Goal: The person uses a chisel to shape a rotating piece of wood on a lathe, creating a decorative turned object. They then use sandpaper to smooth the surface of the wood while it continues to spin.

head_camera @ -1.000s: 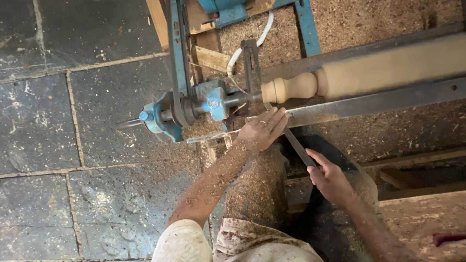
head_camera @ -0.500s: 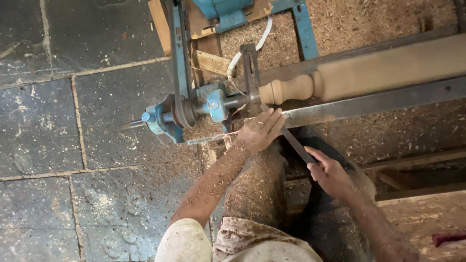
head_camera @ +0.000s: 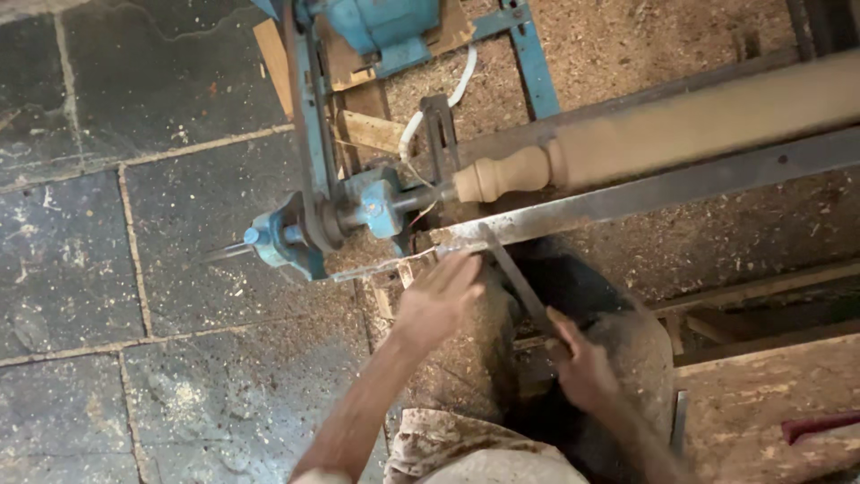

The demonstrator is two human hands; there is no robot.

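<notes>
— What's in the middle of the frame?

— A pale wooden spindle [head_camera: 681, 134] lies across a lathe, running from the centre out to the right edge. Its left end is turned into rounded beads and meets the blue headstock [head_camera: 358, 211] at centre left.

— And the hands?

— The right hand [head_camera: 587, 367], lower centre right, is wrapped around the handle end of a long chisel [head_camera: 515, 278]. The chisel slants up and to the left, and its tip lies on the flat metal rest bar [head_camera: 663, 188] just below the spindle's beaded end.

— The other one?

— The left hand [head_camera: 439, 300], just left of the chisel, is spread with fingers loose and holds nothing. Its fingertips are near the left end of the rest bar; I cannot tell whether they touch it.

— What surrounds them?

— Sawdust [head_camera: 645, 45] covers the ground in the upper right behind the lathe. Dark stone floor slabs [head_camera: 107, 251] fill the left half. A wooden board [head_camera: 761, 403] lies in the lower right, with a red object [head_camera: 820, 426] at its edge.
</notes>
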